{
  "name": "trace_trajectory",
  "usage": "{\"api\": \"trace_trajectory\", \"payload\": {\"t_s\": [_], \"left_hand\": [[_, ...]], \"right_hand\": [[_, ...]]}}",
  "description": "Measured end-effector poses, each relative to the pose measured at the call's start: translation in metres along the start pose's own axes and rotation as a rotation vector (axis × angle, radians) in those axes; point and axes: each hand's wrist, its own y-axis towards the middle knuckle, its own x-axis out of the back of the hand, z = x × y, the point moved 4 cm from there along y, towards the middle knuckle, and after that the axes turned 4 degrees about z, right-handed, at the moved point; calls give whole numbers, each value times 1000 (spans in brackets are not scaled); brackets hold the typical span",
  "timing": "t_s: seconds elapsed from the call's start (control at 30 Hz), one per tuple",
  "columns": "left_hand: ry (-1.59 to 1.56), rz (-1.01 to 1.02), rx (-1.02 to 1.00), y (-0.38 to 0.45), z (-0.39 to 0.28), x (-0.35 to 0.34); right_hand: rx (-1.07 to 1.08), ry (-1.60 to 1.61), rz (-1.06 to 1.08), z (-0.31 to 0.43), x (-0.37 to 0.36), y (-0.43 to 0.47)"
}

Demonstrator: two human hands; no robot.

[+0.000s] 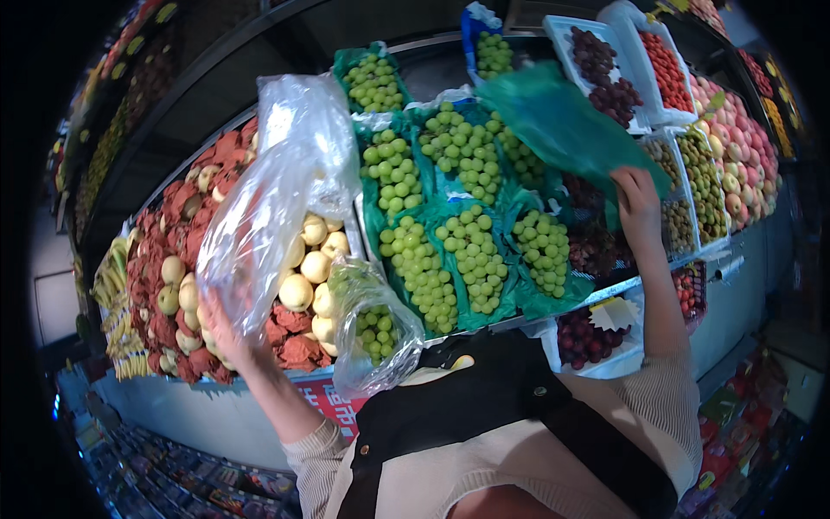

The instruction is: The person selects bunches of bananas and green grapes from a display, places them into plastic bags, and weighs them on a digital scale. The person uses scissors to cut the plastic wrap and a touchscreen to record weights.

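My left hand [224, 331] is at the lower edge of a large clear plastic bag [259, 214] draped over the pears; its fingers are partly behind the film, so their grip is unclear. Raised at the right, my right hand [634, 188] pinches the corner of a green plastic sheet [551, 120], which is spread out and blurred. Below and left of that sheet, bunches of green grapes [473, 259] lie on green wrapping in a display tray. A clear bag holding green grapes [376, 334] rests at the front edge, beside the pale pears [316, 266].
Pears with red paper wraps [175, 207] and bananas [117, 272] fill the left side. White foam boxes of dark grapes [593, 58] and red fruit [664, 71] stand at the back right, near pink apples [739, 156]. Dark red fruit [583, 340] sits in a lower box.
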Motion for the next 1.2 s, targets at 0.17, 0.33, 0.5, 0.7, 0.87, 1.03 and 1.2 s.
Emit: {"api": "trace_trajectory", "payload": {"t_s": [0.17,0.33,0.5,0.7,0.87,1.03,1.2], "left_hand": [[-344,225,212,12,31,-22],[-242,356,124,1,31,-40],[1127,1080,-976,-74,-1,-114],[1026,1150,-696,-79,-6,-114],[784,820,-255,-24,30,-124],[680,650,23,16,50,-84],[702,503,10,47,43,-76]], "right_hand": [[-301,-64,360,-49,-60,-109],[-376,937,127,94,-87,-11],[-432,1720,507,256,-113,50],[-527,1660,359,247,-184,66],[-204,1621,634,273,-200,73],[160,1273,1060,225,-208,138],[-401,973,348,95,-331,262]]}}
